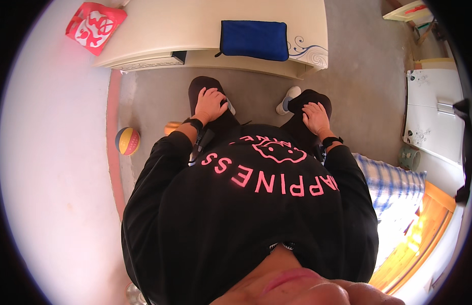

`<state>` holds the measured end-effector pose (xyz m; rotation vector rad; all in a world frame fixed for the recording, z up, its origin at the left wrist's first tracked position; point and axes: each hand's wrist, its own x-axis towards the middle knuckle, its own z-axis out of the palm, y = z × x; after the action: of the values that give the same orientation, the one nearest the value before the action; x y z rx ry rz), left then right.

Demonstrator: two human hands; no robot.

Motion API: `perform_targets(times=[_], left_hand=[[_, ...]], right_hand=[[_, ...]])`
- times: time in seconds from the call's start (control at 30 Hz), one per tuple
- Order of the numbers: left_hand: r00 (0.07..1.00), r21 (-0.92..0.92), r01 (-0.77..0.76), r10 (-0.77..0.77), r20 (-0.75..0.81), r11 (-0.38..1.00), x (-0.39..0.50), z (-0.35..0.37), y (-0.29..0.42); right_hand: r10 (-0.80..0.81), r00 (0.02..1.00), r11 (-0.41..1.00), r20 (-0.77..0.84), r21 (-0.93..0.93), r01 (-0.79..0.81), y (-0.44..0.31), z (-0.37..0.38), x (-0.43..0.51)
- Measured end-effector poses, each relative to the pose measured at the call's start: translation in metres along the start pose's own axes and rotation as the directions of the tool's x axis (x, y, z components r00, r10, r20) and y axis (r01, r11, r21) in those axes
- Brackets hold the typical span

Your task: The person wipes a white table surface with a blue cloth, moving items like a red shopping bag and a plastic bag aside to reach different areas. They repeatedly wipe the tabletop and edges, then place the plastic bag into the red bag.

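My left hand [211, 103] rests on my left knee, palm down with the fingers slightly apart. On my right knee lies my right hand [315, 117], also palm down and holding nothing. Both wrists wear black bands. Ahead of my knees is a cream desk [163, 26] with blue scrollwork at its right corner. A flat blue cloth piece with black edging [254, 40] lies at the desk's front edge and hangs slightly over it. Whether it is a folded cloth or a pouch, I cannot tell.
A red-and-white bag [95, 28] sits at the desk's left end, by the white wall [56, 152]. On the floor at left is a striped ball [127, 141]. To the right are a blue-checked cloth [388, 179], a wooden frame [430, 221] and a white two-door cabinet [430, 110].
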<state>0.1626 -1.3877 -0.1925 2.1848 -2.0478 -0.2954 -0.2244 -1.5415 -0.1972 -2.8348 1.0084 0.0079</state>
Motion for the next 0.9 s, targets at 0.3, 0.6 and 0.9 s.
perform_targets(times=[0.3,0.6,0.9], left_hand=[[0.991,0.003,-0.007,0.006,0.137,1.0,-0.043,-0.007,0.002],[0.994,-0.02,0.056,-0.054,0.096,0.998,-0.049,-0.02,-0.014],[0.961,-0.199,0.278,-0.271,0.061,0.94,0.015,0.023,-0.099]], right_hand=[[0.074,0.996,0.994,-0.047,0.078,-0.07,-0.026,0.011,-0.022],[-0.035,0.986,0.917,0.163,0.398,-0.033,-0.026,-0.029,-0.014],[-0.128,0.989,0.928,0.067,0.361,0.096,-0.026,-0.04,0.059]])
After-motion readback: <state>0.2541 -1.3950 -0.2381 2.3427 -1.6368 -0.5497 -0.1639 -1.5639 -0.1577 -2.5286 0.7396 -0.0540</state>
